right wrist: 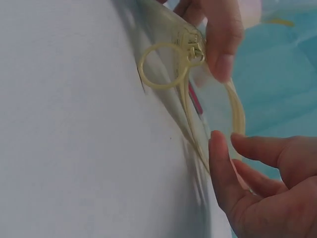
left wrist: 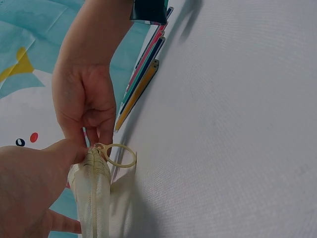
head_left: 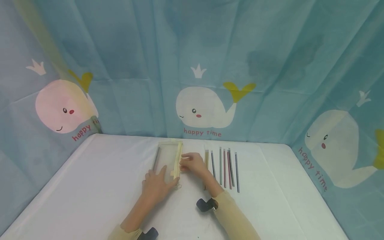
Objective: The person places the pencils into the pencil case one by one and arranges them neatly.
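Zip pencil pouch (head_left: 169, 155) on wht surface (head_left: 99, 186), mouth agape. L grip (head_left: 157, 188) released, fingers spread on pouch; R grip (head_left: 193, 164) pinching pouch's zip edge. Pull ring (right wrist: 161, 88) at pouch's near end; col. pencils (head_left: 220, 166) R of pouch.

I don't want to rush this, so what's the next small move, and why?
Probably ease the pouch wider with the right hand: its fingers are at the parted zip edges, the left hand holds the pouch, and pencils lie nearby.
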`<state>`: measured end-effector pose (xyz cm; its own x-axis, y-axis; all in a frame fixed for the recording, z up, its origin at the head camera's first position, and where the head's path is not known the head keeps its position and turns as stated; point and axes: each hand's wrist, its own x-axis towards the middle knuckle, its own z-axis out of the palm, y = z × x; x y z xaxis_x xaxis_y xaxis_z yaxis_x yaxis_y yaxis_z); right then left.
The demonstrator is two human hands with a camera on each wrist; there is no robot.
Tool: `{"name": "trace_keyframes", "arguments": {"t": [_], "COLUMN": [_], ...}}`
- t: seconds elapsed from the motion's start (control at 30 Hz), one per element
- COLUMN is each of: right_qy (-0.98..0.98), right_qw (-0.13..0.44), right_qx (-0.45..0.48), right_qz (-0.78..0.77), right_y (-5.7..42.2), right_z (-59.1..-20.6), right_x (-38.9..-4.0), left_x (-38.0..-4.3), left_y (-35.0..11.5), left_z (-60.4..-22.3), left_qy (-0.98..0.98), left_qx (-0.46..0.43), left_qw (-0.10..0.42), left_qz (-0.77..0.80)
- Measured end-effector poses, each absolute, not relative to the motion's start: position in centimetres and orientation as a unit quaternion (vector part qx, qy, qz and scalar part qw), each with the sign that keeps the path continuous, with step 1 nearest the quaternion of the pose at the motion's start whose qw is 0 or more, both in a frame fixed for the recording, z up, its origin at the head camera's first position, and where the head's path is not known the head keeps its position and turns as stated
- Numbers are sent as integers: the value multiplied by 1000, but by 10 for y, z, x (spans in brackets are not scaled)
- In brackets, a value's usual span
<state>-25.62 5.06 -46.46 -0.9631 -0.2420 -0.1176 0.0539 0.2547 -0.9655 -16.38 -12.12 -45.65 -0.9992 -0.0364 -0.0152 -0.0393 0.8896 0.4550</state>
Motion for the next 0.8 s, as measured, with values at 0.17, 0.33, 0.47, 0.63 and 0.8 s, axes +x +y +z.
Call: {"name": "trace_keyframes", "arguments": {"t": [0.17,0.33,0.47,0.63,0.8], "right_qy": [772,762,770,776,792], "right_qw": [123,125,121,111,96], "right_qx": [-57,-51,-45,-33,-36], "right_qz": [-621,-634,-624,-620,-601], "right_y": [59,69,77,85,92], "right_z": [-464,-466,-467,-465,-465], "right_x": [-253,-251,-249,-246,-244], "left_x": [-163,-164,-164,-164,-164], "left_y": [-121,-122,-122,-123,-123], "left_z": [-456,-458,-459,-458,-457], "left_qy": [972,971,970,970,970], "left_qx": [-17,-17,-17,-17,-18], "left_qw": [-2,1,3,2,3], "left_qz": [234,238,241,242,242]}}
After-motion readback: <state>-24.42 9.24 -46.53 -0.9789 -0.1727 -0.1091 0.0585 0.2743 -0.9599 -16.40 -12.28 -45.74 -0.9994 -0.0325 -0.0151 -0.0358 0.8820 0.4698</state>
